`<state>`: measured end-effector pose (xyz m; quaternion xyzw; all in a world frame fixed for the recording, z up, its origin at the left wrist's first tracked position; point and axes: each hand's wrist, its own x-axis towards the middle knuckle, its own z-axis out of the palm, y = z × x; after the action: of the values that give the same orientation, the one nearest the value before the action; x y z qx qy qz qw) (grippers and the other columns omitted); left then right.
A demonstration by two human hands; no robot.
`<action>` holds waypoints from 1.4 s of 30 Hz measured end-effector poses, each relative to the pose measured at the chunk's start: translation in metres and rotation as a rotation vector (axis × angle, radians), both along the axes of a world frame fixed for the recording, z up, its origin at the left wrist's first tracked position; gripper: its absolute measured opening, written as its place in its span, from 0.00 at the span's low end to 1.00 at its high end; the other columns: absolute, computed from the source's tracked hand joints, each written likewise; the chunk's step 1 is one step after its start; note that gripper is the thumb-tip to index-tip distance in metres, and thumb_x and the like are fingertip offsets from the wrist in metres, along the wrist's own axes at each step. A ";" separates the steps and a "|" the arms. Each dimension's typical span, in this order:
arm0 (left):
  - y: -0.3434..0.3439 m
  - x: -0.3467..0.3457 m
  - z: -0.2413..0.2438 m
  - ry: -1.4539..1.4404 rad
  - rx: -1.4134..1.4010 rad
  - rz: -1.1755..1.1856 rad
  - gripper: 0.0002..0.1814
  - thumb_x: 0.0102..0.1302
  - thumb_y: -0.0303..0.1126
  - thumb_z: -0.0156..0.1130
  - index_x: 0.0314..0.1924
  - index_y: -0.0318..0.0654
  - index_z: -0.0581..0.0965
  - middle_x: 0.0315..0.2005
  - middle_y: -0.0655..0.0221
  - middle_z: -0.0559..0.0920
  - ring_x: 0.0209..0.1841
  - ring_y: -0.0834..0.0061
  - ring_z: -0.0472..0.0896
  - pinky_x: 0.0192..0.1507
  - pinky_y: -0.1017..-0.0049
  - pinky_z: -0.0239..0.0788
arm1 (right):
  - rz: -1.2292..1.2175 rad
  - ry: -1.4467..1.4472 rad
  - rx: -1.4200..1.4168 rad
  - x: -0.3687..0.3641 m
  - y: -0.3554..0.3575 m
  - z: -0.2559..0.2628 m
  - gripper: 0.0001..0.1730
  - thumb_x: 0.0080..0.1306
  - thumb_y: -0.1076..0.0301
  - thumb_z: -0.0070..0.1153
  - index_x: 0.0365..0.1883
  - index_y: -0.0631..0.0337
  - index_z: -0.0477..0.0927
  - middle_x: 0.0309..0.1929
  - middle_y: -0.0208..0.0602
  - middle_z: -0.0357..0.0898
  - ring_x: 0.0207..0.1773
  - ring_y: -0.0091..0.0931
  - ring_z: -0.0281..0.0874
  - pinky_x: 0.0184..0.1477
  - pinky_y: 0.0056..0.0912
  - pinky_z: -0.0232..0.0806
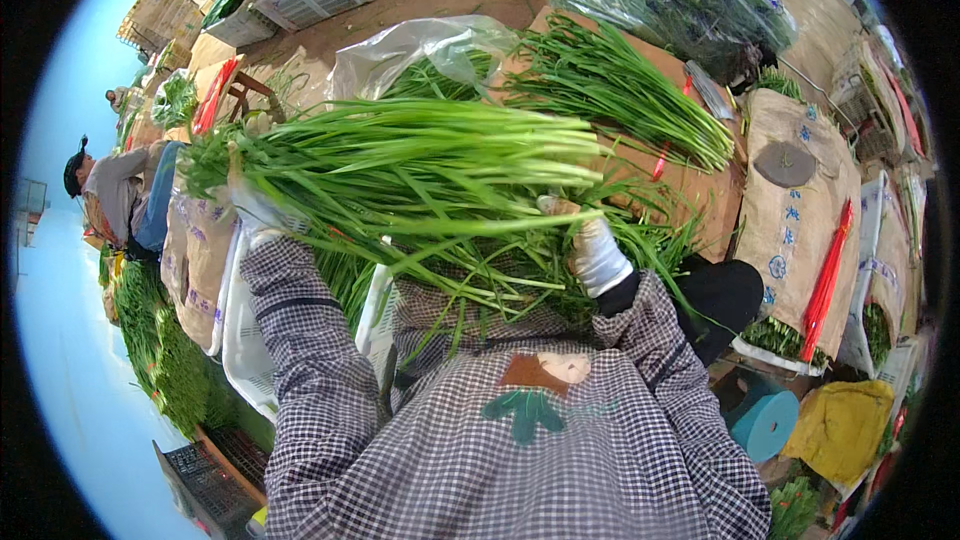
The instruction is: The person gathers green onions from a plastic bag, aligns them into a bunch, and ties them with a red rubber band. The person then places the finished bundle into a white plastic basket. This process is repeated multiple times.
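Note:
A large bunch of long green leafy stalks, which look like garlic chives [450,139], lies sideways before me, pale stem ends to the right. My left hand [251,199], in a light glove, grips its leafy end from below. My right hand [577,236], with white wrapping at the wrist, is beside the stem ends, partly hidden by loose stalks; whether it holds any I cannot tell. Loose stalks [517,270] hang over my lap. Farther off, another bunch of chives [630,90] lies on a brown board [709,202], near red ties [661,161].
A white plastic crate [244,330] stands at my left. Clear plastic bags [412,52] of greens lie ahead. At right is a sack-covered crate [795,240] with red ties [829,285] and a grey disc [784,163]. A person [124,191] sits at far left.

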<state>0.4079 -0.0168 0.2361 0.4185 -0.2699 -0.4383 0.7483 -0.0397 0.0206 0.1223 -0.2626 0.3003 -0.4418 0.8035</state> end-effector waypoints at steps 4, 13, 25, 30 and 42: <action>-0.011 -0.040 -0.002 0.200 -0.065 -0.057 0.26 0.69 0.53 0.54 0.52 0.36 0.76 0.51 0.55 0.80 0.52 0.58 0.78 0.56 0.55 0.71 | 0.225 0.180 -0.065 0.018 -0.004 0.004 0.20 0.65 0.62 0.60 0.52 0.62 0.78 0.52 0.33 0.79 0.54 0.24 0.73 0.56 0.34 0.68; -0.012 0.044 -0.045 0.124 0.251 0.088 0.31 0.70 0.57 0.45 0.55 0.35 0.74 0.53 0.52 0.77 0.55 0.52 0.74 0.63 0.51 0.62 | 0.408 0.244 -0.330 -0.044 0.032 0.039 0.21 0.69 0.60 0.55 0.56 0.63 0.75 0.49 0.35 0.78 0.51 0.26 0.74 0.54 0.31 0.67; 0.006 0.111 -0.084 0.207 0.172 0.004 0.31 0.67 0.58 0.51 0.50 0.34 0.76 0.45 0.51 0.81 0.44 0.49 0.80 0.51 0.46 0.71 | 0.442 0.340 -0.468 -0.007 0.013 0.035 0.36 0.66 0.46 0.50 0.66 0.59 0.67 0.69 0.45 0.62 0.74 0.38 0.52 0.73 0.42 0.46; -0.036 -0.009 0.011 -0.266 0.189 0.201 0.25 0.73 0.50 0.48 0.48 0.31 0.76 0.37 0.58 0.82 0.39 0.63 0.82 0.42 0.62 0.78 | 0.310 0.423 -0.466 0.060 -0.040 -0.015 0.24 0.64 0.54 0.59 0.50 0.63 0.78 0.49 0.39 0.78 0.51 0.29 0.72 0.54 0.35 0.65; -0.075 0.091 -0.004 -0.369 0.255 0.307 0.24 0.73 0.45 0.42 0.45 0.32 0.78 0.36 0.60 0.84 0.32 0.66 0.82 0.38 0.68 0.78 | 0.454 0.630 -0.457 -0.040 0.027 0.081 0.20 0.62 0.63 0.61 0.52 0.61 0.81 0.52 0.41 0.79 0.58 0.28 0.72 0.58 0.33 0.67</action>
<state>0.4993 -0.0914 0.2318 0.6181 -0.2780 -0.2665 0.6853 -0.0794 0.0479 0.2028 -0.6142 0.3600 -0.2078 0.6708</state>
